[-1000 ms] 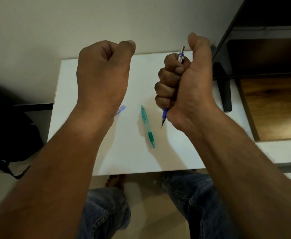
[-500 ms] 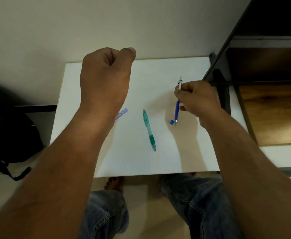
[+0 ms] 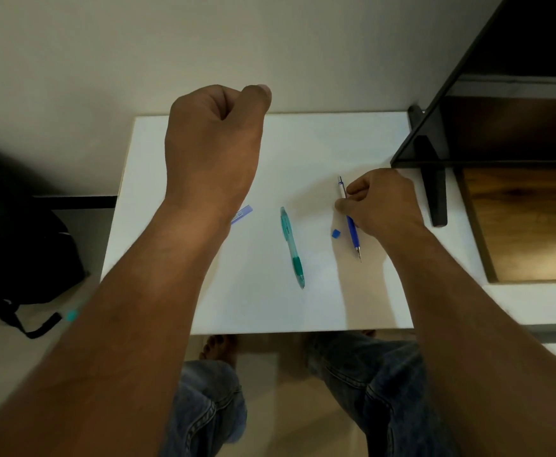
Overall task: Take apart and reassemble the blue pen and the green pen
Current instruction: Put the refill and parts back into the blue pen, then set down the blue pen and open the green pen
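Two pens, head view: both lie on the white table [image 3: 253,301], their long axes running away from the person and roughly parallel.
Blue pen [image 3: 353,229]: right of centre, tip toward the person; a small blue piece [image 3: 336,233] lies just beside it.
Right hand [image 3: 384,202]: low on the table, fingers pinching the blue pen's upper barrel.
Green pen [image 3: 291,247]: between the hands, untouched, seemingly nearer the right hand.
Left hand [image 3: 215,136]: a raised, closed fist with nothing visible in it.

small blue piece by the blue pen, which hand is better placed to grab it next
Right, probably. The right hand is down at the table pinching the blue pen, with the small blue piece just beside it. The left hand is a raised fist beyond the green pen.
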